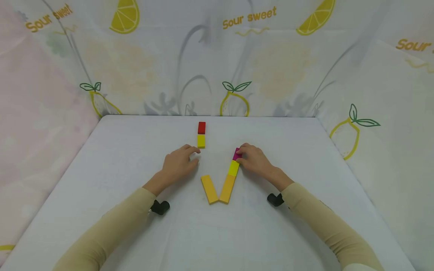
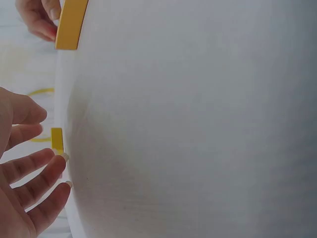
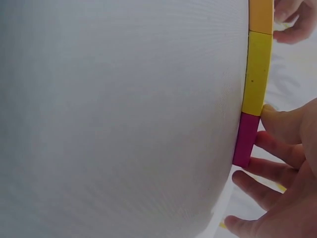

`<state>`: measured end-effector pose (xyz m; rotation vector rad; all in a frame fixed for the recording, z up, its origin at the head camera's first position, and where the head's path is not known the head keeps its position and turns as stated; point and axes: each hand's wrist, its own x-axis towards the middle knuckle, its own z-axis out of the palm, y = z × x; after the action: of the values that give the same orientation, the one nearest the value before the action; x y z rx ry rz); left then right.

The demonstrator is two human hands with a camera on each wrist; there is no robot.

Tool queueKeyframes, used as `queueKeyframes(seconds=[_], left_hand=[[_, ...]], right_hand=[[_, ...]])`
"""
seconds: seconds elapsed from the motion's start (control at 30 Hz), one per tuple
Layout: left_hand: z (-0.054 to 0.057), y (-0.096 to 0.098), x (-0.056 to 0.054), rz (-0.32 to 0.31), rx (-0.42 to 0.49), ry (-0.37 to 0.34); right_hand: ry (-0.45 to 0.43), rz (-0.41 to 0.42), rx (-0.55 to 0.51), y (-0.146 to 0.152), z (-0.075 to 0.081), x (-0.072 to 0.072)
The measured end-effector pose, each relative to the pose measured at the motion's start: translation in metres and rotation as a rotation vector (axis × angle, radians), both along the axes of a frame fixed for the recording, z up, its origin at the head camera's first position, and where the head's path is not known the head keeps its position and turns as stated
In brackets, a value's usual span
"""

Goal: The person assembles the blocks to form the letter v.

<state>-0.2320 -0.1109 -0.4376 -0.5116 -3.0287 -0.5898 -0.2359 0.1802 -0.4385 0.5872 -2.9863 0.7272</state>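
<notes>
A magenta block [image 1: 236, 154] tops a slanting row on the table, and my right hand [image 1: 255, 160] pinches it from the right with thumb and fingertips. Below it, end to end, come a yellow block [image 1: 233, 168] and a long orange block [image 1: 227, 189]. A second orange block [image 1: 210, 190] leans the other way, so the lower ends meet in a V. My left hand [image 1: 178, 163] hovers to the left, holding nothing, its fingers loosely bent. Its fingertips are close to another yellow block [image 1: 201, 140]. In the right wrist view, the magenta block [image 3: 246, 140] abuts its yellow neighbour.
A red block [image 1: 201, 128] lies against the far yellow block, near the table's back edge. White cloth covers the table [image 1: 203, 237]. Behind stands a lemon-print curtain [image 1: 162, 56]. Dark wrist-worn devices [image 1: 160, 207] show beneath both sleeves.
</notes>
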Motion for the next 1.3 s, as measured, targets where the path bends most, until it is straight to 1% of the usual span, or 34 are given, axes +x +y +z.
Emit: queueKeyframes(seconds=[0.27,0.43,0.57,0.7,0.83,0.97,1.1,1.3], left_hand=[[0.0,0.002,-0.019,0.023,-0.02,-0.025],[-0.002,0.004,-0.034,0.046,-0.058,-0.028],[-0.002,0.004,-0.045,0.063,-0.079,-0.051],[0.001,0.005,-0.056,0.063,-0.086,-0.079],[0.003,0.006,-0.065,0.054,-0.105,-0.107],[0.002,0.007,-0.07,0.036,-0.115,-0.116],[0.001,0.007,-0.074,0.009,-0.14,-0.105],[0.003,0.005,-0.077,-0.055,-0.186,-0.081]], right_hand=[[-0.006,0.002,-0.009,0.001,0.001,0.001],[-0.003,0.004,-0.013,0.001,0.002,0.001],[0.0,0.009,-0.005,0.001,0.001,0.0],[0.005,0.012,-0.002,0.001,0.001,0.0],[0.015,0.023,-0.006,0.002,0.002,0.0],[0.027,0.034,0.004,0.002,0.002,0.0],[0.031,0.033,0.008,0.002,0.003,0.0],[0.022,0.029,0.008,0.001,0.004,0.001]])
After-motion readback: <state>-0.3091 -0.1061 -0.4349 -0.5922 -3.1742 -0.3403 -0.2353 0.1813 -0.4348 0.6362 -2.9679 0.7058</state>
